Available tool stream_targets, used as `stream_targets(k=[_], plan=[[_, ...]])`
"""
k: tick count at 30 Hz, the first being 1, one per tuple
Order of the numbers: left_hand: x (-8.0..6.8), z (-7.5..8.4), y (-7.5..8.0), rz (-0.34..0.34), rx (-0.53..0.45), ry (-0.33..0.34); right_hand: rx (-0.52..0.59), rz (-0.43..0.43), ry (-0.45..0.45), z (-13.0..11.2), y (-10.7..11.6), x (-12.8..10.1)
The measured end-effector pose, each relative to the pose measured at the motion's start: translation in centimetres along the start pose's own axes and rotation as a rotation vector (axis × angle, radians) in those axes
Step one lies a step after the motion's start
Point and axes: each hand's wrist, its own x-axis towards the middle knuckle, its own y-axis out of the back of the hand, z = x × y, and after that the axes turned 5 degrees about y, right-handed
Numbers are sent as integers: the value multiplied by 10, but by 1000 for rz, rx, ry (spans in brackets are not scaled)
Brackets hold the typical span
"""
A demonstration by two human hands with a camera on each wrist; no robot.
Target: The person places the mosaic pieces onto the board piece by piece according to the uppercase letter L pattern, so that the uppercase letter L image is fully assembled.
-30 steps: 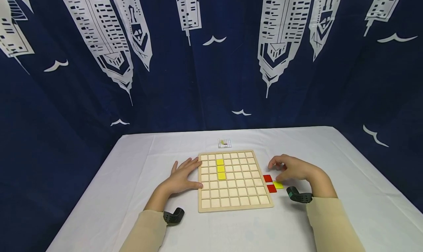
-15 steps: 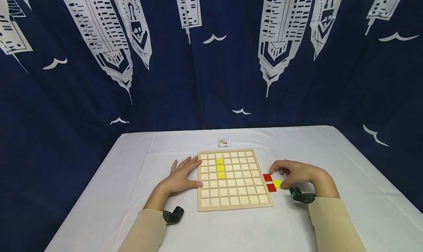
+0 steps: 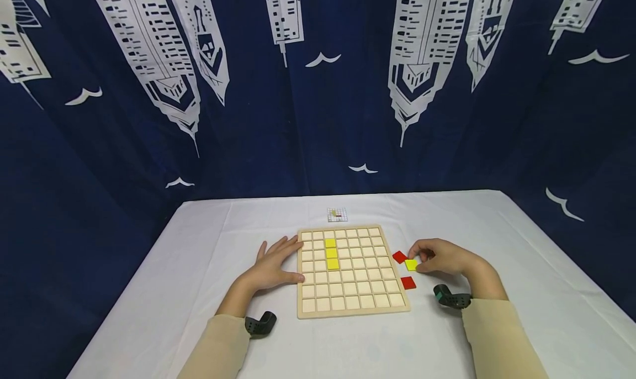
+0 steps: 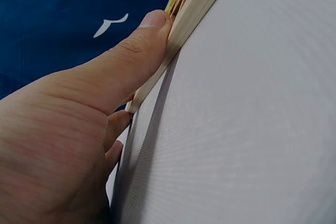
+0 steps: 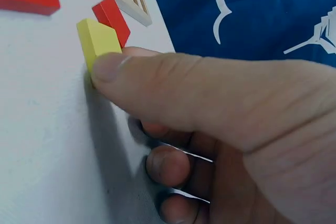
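Grid board (image 3: 350,271) is sitting mid-table (image 3: 199,246) w/ three tiles (image 3: 331,253) lying in it. Left hand (image 3: 272,268) is resting vs. its left edge; right hand (image 3: 442,257) is pinching a tile (image 3: 411,264) right of it, btwn two loose tiles (image 3: 399,256).

White table (image 3: 199,290) w/ grid board (image 3: 350,307), red tiles (image 3: 408,283), small card (image 3: 337,215).

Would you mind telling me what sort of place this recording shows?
Probably a staged indoor recording set, not a home: a table under a white tablecloth, a navy skyscraper-print curtain as backdrop, and a wooden grid board with coloured tiles.
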Motion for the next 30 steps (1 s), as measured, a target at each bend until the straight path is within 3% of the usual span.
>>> stream_targets(k=[19,30], plan=[[-2,0,0,4,1,-6,3,25,-64,-5,-3,3],[-1,0,0,1,7,-8,-5,35,6,-23,4,4]])
